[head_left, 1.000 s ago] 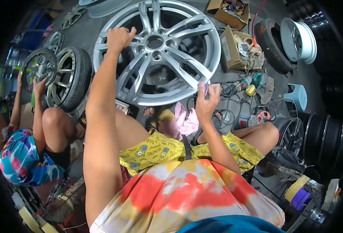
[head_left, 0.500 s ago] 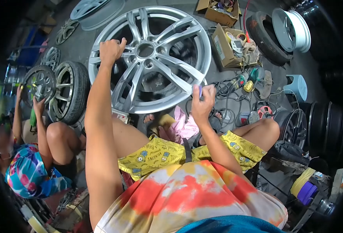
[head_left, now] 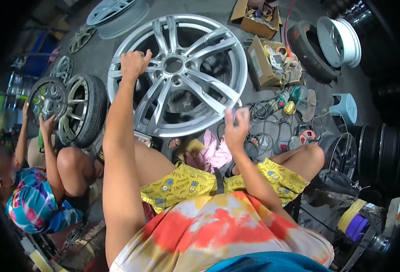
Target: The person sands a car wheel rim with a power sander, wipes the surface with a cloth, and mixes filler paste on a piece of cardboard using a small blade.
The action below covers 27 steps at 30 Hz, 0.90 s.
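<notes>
A large silver alloy wheel (head_left: 173, 66) with paired spokes leans in front of my knees, its face toward me. My left hand (head_left: 135, 64) is closed around a spoke on the wheel's left side. At the lower right rim, my right hand (head_left: 237, 129) pinches a small purple piece (head_left: 234, 113), perhaps an abrasive pad; its kind is not clear. The fingers are smeared by motion, and whether the piece touches the rim cannot be told. A pink cloth (head_left: 214, 152) lies below the wheel, between my feet.
At left, another person (head_left: 48, 127) holds a dark wheel (head_left: 47, 99) beside a tyred wheel (head_left: 83, 109). To the right are a cardboard box (head_left: 265, 68) of tape rolls, power tools with tangled cords (head_left: 272, 109), a tyre (head_left: 311, 52), a light blue stool (head_left: 344, 109) and stacked rims (head_left: 372, 145).
The whole view has shifted slightly, so the wheel sits lower in the picture. My right hand is a little lower, with the purple piece still in it. The left hand keeps its hold.
</notes>
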Motion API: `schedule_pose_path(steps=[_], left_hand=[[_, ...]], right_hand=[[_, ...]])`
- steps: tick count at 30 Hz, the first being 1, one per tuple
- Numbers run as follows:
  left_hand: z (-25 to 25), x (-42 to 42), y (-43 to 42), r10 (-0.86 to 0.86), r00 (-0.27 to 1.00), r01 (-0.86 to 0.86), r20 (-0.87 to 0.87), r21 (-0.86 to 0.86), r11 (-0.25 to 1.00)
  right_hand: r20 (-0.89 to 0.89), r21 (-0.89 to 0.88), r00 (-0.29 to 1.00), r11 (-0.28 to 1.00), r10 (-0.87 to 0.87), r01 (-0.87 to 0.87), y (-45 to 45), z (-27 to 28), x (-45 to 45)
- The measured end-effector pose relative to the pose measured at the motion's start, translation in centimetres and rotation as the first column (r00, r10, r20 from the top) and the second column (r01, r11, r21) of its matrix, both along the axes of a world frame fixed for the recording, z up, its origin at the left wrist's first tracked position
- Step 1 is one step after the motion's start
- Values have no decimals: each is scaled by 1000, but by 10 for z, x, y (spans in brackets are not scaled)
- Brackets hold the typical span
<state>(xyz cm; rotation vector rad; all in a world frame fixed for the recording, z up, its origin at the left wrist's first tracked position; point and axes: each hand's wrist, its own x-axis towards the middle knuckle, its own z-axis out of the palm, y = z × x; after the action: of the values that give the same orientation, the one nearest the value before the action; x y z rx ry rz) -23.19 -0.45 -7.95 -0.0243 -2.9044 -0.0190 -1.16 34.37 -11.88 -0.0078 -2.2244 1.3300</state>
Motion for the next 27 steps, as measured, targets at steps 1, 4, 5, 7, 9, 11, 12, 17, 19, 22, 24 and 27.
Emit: schedule_pose_path(steps=[1, 4, 5, 7, 9, 11, 12, 17, 19, 22, 24, 27], left_hand=[[-4, 0, -1, -18, 999, 18, -30, 6, 1000], [-1, -3, 2, -50, 995, 52, -81, 16, 999], [3, -4, 2, -26, 999, 26, -43, 9, 1000], [1, -3, 3, -1, 1000, 1, 6, -7, 1000], [0, -3, 2, -4, 1000, 4, -6, 0, 1000], [-5, -4, 2, -7, 997, 10, -82, 37, 999], [-7, -6, -2, -16, 998, 21, -60, 68, 997], [6, -1, 8, -50, 985, 97, -166, 291, 952], [7, 7, 9, -90, 958, 172, -273, 294, 940], [37, 24, 25, -183, 931, 299, -317, 371, 879], [62, 41, 39, -210, 933, 313, -292, 373, 874], [104, 60, 44, -151, 940, 284, -305, 459, 842]], right_hand=[[39, -27, 996, 996, -78, 79, 2, 0, -11], [41, -74, 993, 990, -114, 117, -5, -11, -10], [-34, -21, 992, 993, -121, 120, -14, -19, 2], [17, -93, 1000, 996, -1, 2, -21, -13, 19], [24, -91, 999, 995, -39, 41, -16, -15, 11], [63, -132, 994, 987, -86, 94, -1, -10, -14], [58, -134, 993, 985, -106, 113, 1, -12, -9], [-19, -116, 999, 993, -41, 38, -29, -21, 19], [9, -49, 995, 994, -101, 101, -15, -23, 2], [-17, -121, 986, 979, -165, 162, 0, -9, -27], [-57, -103, 993, 990, -105, 98, -12, -13, -5], [-58, -70, 998, 997, -25, 21, -29, -27, 20]])
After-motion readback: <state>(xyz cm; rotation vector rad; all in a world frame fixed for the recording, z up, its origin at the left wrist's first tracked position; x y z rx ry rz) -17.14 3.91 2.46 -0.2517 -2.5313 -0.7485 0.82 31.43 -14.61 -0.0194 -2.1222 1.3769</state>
